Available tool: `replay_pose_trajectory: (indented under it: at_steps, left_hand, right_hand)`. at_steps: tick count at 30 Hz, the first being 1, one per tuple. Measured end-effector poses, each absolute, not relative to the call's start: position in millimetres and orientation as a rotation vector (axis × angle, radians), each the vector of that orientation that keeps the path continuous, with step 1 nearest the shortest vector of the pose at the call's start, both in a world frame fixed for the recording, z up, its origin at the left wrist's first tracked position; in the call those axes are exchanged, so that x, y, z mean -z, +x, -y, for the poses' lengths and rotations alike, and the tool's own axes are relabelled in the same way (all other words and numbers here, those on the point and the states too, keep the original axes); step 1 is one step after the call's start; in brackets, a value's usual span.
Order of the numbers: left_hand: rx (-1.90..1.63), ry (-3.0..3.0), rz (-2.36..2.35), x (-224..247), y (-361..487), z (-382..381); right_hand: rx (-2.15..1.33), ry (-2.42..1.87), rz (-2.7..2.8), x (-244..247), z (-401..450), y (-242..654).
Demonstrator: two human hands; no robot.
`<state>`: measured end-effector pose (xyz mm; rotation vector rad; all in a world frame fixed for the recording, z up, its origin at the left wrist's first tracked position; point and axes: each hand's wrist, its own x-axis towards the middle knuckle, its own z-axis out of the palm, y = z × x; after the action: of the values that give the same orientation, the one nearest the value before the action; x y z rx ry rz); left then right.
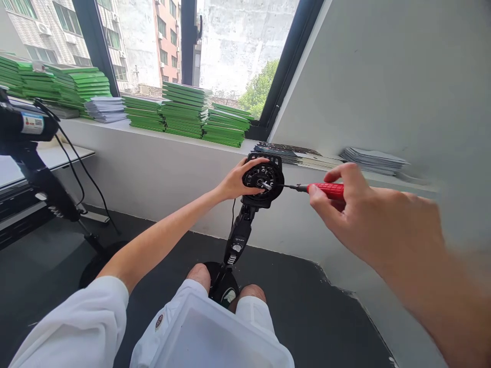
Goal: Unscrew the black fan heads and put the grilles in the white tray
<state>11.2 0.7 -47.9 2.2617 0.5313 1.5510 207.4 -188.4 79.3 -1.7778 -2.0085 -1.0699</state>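
A black pedestal fan without blades or grille stands before me, its round motor head facing my way with a bare metal shaft at the centre. My left hand grips the left side of that head, fingers along the top and thumb low near the shaft. In my right hand is a screwdriver with a red handle, held level. Its thin dark blade points left and reaches the head's right edge; whether the tip touches a screw is too small to tell. Below the head is the fan's neck with a control knob.
A translucent plastic tub rests on my lap. Stacks of green booklets line the windowsill, with grey papers farther right. Another black fan with hanging cables stands left by a white table. The wall is close behind the fan.
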Motion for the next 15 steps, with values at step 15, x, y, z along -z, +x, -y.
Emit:
replay_pose_trajectory:
  at_steps: [15]
  left_hand:
    - [-1.54,2.264,-0.522,47.9,11.5,-0.7]
  right_hand:
    - [0.852,-1.729,2.16,-82.4,189.4,206.3]
